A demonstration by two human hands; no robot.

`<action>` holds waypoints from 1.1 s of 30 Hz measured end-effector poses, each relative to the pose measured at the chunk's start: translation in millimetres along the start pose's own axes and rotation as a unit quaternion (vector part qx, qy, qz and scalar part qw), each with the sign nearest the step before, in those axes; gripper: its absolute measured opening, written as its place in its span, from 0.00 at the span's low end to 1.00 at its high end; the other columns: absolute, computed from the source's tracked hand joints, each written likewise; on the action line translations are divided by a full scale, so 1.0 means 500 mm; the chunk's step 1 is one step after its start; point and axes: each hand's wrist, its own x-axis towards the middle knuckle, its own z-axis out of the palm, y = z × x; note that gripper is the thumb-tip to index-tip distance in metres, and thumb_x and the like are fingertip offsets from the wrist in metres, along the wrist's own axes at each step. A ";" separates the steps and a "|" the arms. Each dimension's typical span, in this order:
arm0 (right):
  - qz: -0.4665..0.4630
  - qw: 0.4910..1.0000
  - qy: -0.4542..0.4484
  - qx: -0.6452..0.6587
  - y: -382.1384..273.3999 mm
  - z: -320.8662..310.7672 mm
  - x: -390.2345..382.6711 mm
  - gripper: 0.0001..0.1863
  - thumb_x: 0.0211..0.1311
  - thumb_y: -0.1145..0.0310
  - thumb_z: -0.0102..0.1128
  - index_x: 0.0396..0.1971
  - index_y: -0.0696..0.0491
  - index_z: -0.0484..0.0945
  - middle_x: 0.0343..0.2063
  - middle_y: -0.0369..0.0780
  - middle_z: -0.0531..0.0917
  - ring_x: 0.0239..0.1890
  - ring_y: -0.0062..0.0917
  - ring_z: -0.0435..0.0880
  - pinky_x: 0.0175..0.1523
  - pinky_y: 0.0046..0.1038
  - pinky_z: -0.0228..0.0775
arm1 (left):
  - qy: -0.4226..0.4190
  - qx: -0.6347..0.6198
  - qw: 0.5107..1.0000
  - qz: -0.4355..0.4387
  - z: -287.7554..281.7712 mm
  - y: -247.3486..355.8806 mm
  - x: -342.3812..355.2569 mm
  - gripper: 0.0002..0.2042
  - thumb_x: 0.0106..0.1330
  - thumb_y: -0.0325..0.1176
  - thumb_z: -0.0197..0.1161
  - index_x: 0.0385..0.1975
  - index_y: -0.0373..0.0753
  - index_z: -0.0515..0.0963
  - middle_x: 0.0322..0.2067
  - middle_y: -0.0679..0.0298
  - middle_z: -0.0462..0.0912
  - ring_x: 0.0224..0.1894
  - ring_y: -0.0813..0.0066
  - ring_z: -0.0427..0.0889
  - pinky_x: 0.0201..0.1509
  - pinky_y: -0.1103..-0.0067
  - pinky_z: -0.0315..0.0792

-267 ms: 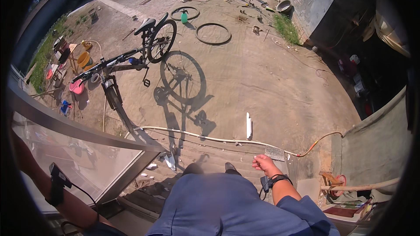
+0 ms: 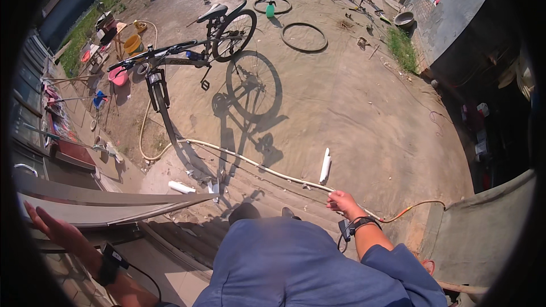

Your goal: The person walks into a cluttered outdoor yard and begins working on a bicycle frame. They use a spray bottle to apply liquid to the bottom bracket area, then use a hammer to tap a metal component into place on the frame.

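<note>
At the lower left, my left hand [image 2: 56,228] is open, its fingers stretched out beside the pale frame of a door panel [image 2: 122,202]. Whether the palm touches the frame, I cannot tell. My right hand [image 2: 343,202] hangs in front of me on the right with its fingers loosely curled, and nothing shows in it. Both wrists carry a black strap with a small device and cable. Past the right hand, a cream hose [image 2: 256,165] runs across the ground. A white tube-shaped piece [image 2: 325,166] lies just beyond it.
Steps [image 2: 296,222] descend before me. A bicycle [image 2: 187,59] stands ahead on the left, casting a long shadow. Two tyres, one of them here [image 2: 304,37], lie near a green spray bottle [image 2: 270,9]. Left are a pink basin [image 2: 118,76] and yellow bucket [image 2: 133,44]. A grey cloth [image 2: 489,233] hangs right.
The door panel has swung outward, now seen nearly edge-on, uncovering the ground behind it. My left hand has come into view at its frame. The yard has shifted rightward in view.
</note>
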 end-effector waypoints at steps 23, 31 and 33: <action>-0.402 0.798 -0.444 0.069 -0.571 0.125 -0.264 0.24 0.67 0.67 0.70 0.60 0.58 0.77 0.49 0.41 0.85 0.52 0.29 0.85 0.59 0.29 0.76 | -0.004 -0.239 0.460 -0.855 -0.583 0.508 -0.629 0.24 0.74 0.50 0.52 0.62 0.42 0.73 0.56 0.60 0.79 0.61 0.67 0.74 0.64 0.69 0.65; -0.574 0.476 -0.667 0.011 -0.652 0.208 -0.534 0.17 0.60 0.65 0.74 0.46 0.56 0.86 0.39 0.44 0.86 0.45 0.33 0.85 0.47 0.32 0.76 | -0.088 -0.169 0.432 -0.881 -0.562 0.641 -0.674 0.25 0.74 0.52 0.52 0.62 0.42 0.73 0.53 0.61 0.79 0.56 0.67 0.75 0.59 0.70 0.65; -0.596 0.429 -0.674 0.081 -0.615 0.241 -0.553 0.16 0.63 0.60 0.73 0.46 0.54 0.86 0.40 0.45 0.87 0.42 0.39 0.86 0.45 0.35 0.78 | -0.120 -0.166 0.421 -0.884 -0.530 0.671 -0.681 0.25 0.74 0.53 0.51 0.61 0.42 0.73 0.52 0.61 0.79 0.55 0.67 0.75 0.58 0.70 0.66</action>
